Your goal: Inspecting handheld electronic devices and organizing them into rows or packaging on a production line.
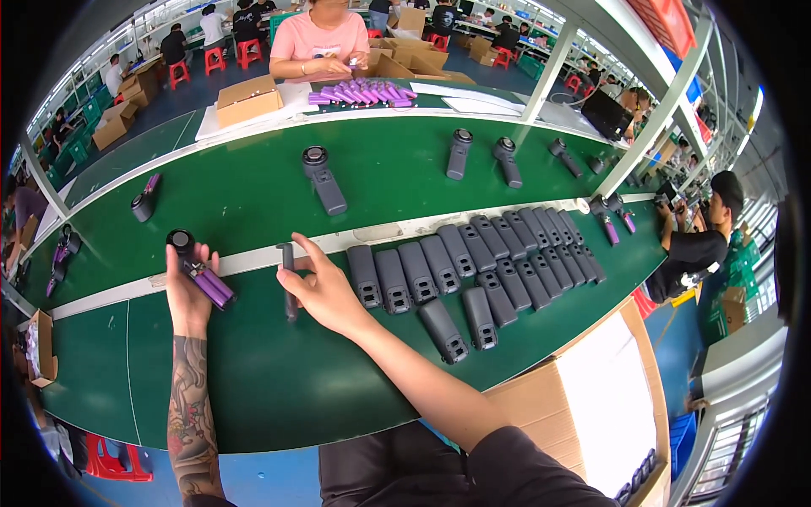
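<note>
My left hand [187, 291] grips a half-built device [196, 266] with a round black head and two purple cells showing in its open handle. My right hand [319, 291] pinches a dark grey handle cover [289, 279] that stands on edge on the green bench [253, 372]. To the right of that hand lie several dark grey handle shells [473, 262] in rows.
Finished grey devices [323, 179] ride on the green conveyor belt [253, 190] beyond a white strip. An open cardboard box [591, 397] stands at my right. Across the belt a person in pink [319, 42] handles purple cells [363, 91]. Another worker [701, 245] sits at the far right.
</note>
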A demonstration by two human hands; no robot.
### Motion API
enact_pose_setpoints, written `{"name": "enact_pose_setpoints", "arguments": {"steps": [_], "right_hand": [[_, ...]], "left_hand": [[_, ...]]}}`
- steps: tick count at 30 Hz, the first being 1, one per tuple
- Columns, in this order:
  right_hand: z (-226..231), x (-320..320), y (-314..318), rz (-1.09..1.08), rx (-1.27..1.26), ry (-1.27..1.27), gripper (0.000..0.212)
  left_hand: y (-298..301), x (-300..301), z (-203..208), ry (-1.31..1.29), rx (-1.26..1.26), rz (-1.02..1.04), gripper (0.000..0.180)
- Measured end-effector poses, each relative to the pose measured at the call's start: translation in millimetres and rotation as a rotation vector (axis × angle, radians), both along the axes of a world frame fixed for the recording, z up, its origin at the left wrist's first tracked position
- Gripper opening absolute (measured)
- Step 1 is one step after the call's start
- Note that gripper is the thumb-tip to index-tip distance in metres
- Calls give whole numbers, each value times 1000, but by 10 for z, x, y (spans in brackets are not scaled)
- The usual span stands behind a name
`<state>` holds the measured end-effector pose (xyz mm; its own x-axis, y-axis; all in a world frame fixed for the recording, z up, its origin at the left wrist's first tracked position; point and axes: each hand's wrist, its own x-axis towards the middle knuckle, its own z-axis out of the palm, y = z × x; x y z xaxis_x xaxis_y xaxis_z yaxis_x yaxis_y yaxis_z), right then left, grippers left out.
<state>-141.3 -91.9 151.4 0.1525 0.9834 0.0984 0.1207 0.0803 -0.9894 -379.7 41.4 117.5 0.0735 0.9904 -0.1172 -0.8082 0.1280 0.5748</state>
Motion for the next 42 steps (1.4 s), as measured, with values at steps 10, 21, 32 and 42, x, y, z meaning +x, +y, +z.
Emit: {"name": "enact_pose_setpoints", "arguments": {"steps": [10, 21, 32, 42], "right_hand": [[-103, 65, 62, 62, -151, 924, 49], [12, 49, 91, 190, -105, 903, 51], [-231, -292, 9, 9, 480, -563, 45], [-357, -254, 49, 68, 275, -333, 63]], "left_hand": [[-497, 547, 174, 180, 171, -225, 45], [-456, 512, 73, -106, 43, -479, 43], [-580, 532, 181, -126, 96, -482, 50], [-590, 524, 145, 266, 396, -464, 59]]}}
